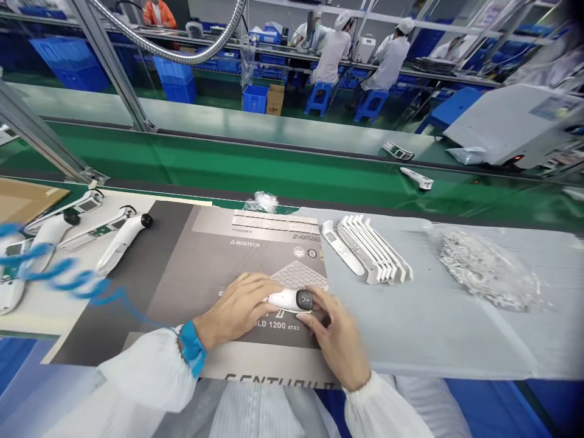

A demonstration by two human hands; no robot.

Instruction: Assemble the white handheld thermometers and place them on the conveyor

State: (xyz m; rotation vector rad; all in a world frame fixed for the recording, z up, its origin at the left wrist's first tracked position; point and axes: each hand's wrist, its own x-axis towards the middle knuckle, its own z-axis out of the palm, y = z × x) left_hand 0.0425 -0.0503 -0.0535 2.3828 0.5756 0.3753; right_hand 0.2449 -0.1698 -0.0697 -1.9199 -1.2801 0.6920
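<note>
A white handheld device point(288, 299) with a black end lies sideways over the printed grey cardboard sheet point(182, 286). My left hand point(239, 307), with a blue band at the wrist, grips its white left part, fingers over the top and thumb below. At the black end, my right hand point(335, 331) pinches the device between thumb and fingers. Right of the sheet, a row of several white curved shells point(376, 252) stands beside a flat white cover point(342, 248). A strip of pale pieces point(276, 222) lies along the sheet's far edge.
Several white devices point(123, 243) and a coiled blue cord point(68, 280) are at the left. A clear bag of small parts point(490, 267) lies at the right. Beyond the green conveyor point(274, 173), seated people work; a metal post point(109, 61) rises at the left.
</note>
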